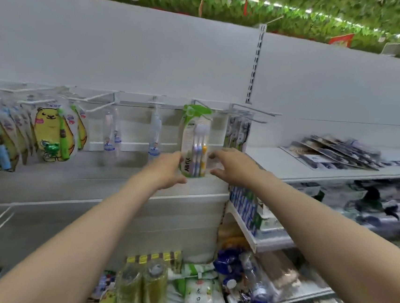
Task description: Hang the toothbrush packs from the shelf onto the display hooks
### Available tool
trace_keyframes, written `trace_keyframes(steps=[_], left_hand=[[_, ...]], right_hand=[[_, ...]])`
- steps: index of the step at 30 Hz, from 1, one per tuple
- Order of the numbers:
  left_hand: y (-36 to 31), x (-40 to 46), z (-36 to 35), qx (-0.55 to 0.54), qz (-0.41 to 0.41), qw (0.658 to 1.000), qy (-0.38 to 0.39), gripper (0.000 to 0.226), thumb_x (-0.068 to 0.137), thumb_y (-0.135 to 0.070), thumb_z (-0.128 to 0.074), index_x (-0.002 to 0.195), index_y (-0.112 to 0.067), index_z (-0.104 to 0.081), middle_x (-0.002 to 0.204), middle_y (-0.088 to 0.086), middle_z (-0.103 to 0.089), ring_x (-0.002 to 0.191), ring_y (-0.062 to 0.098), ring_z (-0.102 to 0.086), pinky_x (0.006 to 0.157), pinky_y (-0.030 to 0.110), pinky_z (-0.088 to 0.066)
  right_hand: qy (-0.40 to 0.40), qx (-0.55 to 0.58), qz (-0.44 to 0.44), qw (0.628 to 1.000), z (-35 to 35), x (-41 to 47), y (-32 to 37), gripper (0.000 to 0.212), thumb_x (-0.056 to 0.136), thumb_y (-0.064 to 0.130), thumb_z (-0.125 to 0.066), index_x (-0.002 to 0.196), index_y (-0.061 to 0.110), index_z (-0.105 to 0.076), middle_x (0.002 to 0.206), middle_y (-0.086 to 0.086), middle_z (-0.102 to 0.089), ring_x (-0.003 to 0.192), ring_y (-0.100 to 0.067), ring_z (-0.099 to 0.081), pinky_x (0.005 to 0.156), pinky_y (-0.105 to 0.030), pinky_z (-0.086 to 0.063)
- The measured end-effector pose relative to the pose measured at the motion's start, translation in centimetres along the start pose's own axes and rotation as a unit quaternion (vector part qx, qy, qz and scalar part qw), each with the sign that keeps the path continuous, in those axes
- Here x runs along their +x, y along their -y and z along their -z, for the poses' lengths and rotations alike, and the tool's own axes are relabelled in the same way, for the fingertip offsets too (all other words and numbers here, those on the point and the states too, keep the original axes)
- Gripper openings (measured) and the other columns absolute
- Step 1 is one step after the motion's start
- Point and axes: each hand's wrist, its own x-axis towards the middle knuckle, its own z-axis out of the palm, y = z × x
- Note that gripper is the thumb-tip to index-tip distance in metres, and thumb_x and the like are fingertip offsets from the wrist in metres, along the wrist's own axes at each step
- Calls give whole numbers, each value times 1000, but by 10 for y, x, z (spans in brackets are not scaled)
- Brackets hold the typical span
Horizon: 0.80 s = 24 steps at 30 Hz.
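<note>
A green-topped toothbrush pack (196, 141) with three coloured brushes hangs at a white display hook (204, 105) on the back panel. My left hand (168, 170) touches the pack's lower left edge, fingers loosely bent. My right hand (231, 165) reaches in from the right, fingertips at the pack's lower right edge. More dark toothbrush packs (335, 152) lie flat on the white shelf (314, 172) to the right. Another pack (238, 133) with dark bristles hangs on the hook just right.
Along the rail to the left hang clear toothbrush packs (155, 135) and yellow bear packs (51, 132). An empty hook (256, 111) sticks out at the right. Lower shelves and a pile of goods (181, 288) sit below my arms.
</note>
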Motion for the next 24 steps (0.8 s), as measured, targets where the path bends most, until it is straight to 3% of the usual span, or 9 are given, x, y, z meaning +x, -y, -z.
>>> trace_keyframes(steps=[3,6,15,24], left_hand=[[-64,-10,1,75,-35,996,-25,54,86,-37,-72,133,-21,-51,130,8,-60,117,28,-58,94,37,-48],[-130,-23,-16,101,-64,992,-42,60,90,-43,-67,140,-18,-47,139,8,-55,125,28,-53,100,40,-45],[-310,-39,-104,82,-145,985,-52,65,91,-55,-58,145,-23,-41,141,6,-48,129,26,-48,103,41,-43],[-430,3,-176,89,-189,977,-30,66,92,-55,-57,146,-22,-39,145,4,-47,130,24,-48,103,46,-45]], right_hand=[[-30,-45,16,998,32,-39,-43,47,96,37,-60,138,18,-52,135,-8,-57,125,-28,-51,98,-40,-45],[-56,-64,17,996,61,-88,-96,43,98,37,-55,138,19,-53,136,-8,-58,126,-27,-50,98,-40,-45],[-97,-63,-32,993,102,-240,-253,50,98,46,-54,142,22,-50,143,-4,-53,133,-25,-44,105,-40,-42],[-88,-42,-109,989,98,-307,-389,49,99,46,-52,139,18,-51,142,-6,-52,133,-25,-43,103,-38,-43]])
